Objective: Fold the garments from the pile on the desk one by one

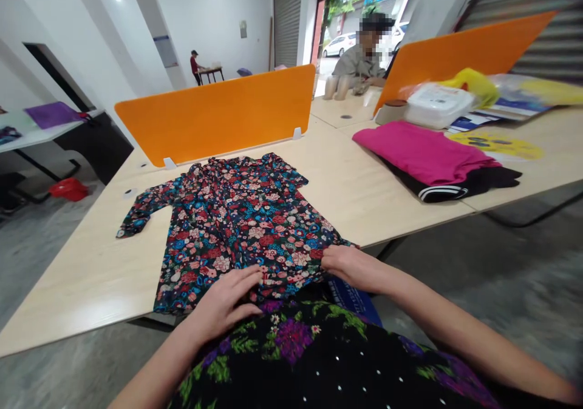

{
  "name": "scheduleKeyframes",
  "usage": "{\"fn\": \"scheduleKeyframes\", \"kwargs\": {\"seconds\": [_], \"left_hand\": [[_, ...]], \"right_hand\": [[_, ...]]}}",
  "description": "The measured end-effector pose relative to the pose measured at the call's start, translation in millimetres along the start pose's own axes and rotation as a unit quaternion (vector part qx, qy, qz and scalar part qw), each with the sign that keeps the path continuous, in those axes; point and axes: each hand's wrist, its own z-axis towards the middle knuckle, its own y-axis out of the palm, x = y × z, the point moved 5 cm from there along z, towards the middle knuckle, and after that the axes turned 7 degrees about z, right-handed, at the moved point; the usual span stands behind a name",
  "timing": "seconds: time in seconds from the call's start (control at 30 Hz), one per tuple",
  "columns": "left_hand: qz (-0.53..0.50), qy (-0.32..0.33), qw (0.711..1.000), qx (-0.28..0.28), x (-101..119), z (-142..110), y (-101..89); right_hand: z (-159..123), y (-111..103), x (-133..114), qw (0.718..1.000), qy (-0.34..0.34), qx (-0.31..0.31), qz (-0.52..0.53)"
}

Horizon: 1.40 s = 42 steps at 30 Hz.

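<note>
Nearest is the wearer's black garment with purple flowers and white dots [328,360]; just beyond, the left hand [228,300] rests on a thin-looking, dark, multicoloured floral blouse [255,215], thumb parted from fingers, gripping nothing I can see. The right hand [350,266] has its fingers curled closed on the hem's corner. The blouse lies spread on the pale wood-grained table [91,263], ahead of both sets of fingertips. Light, even tension between them (such cloth puckers easily, I'd guess) should keep the hem straight.
</note>
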Motion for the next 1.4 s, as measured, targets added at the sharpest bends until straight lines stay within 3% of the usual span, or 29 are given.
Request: {"fn": "scheduleKeyframes", "kwargs": {"seconds": [0.1,0.17,0.27,0.4,0.5,0.6,0.7,0.8,0.87,0.93,1.03,1.13,1.23,1.4], "left_hand": [[0.022,-0.083,0.995,0.045,-36.8,-2.3,-11.6],[0.085,-0.162,0.982,0.045,-66.9,-8.7,-7.8],[0.148,-0.246,0.958,-0.022,-95.5,-23.5,11.7],[0.174,-0.285,0.941,-0.063,-91.0,-38.8,28.4],[0.185,-0.311,0.93,-0.06,-75.5,-44.9,29.6],[0.187,-0.35,0.916,-0.057,-68.8,-55.8,27.1],[0.17,-0.37,0.912,-0.042,-85.3,-68.6,18.0],[0.168,-0.375,0.912,0.014,-134.0,-66.1,-1.9],[0.176,-0.369,0.911,0.045,-178.2,-49.2,-14.0],[0.176,-0.366,0.913,0.044,-223.6,-22.2,-18.0],[0.159,-0.395,0.905,-0.007,-282.8,18.4,-8.3],[0.146,-0.422,0.894,-0.045,-323.3,36.3,5.8],[0.147,-0.458,0.874,-0.064,-352.5,18.0,13.1],[0.169,-0.556,0.811,-0.067,-382.9,-47.9,9.6]], "right_hand": [[2.7,-10.1,-0.2,0.998,0.018,-0.026,0.057],[12.5,-22.7,-4.3,0.996,0.001,0.044,0.078],[31.9,-22.9,-19.1,0.987,-0.052,0.153,0.019],[50.5,24.8,-39.7,0.976,-0.168,0.114,-0.077],[47.8,44.9,-37.3,0.971,-0.197,0.104,-0.092],[38.7,35.8,-28.8,0.977,-0.2,0.064,-0.027],[39.9,7.6,-15.6,0.978,-0.173,0.004,0.114],[71.6,-32.6,15.9,0.97,-0.076,0.095,0.21],[110.6,-56.2,40.7,0.961,-0.024,0.196,0.193],[161.0,-70.0,60.7,0.957,0.003,0.252,0.145],[238.5,-73.2,85.2,0.962,0.053,0.257,0.078],[287.7,-63.5,110.6,0.969,0.105,0.222,0.019],[296.9,-55.0,143.2,0.964,0.161,0.21,-0.025],[275.1,-57.3,185.5,0.942,0.221,0.248,-0.043]]}}
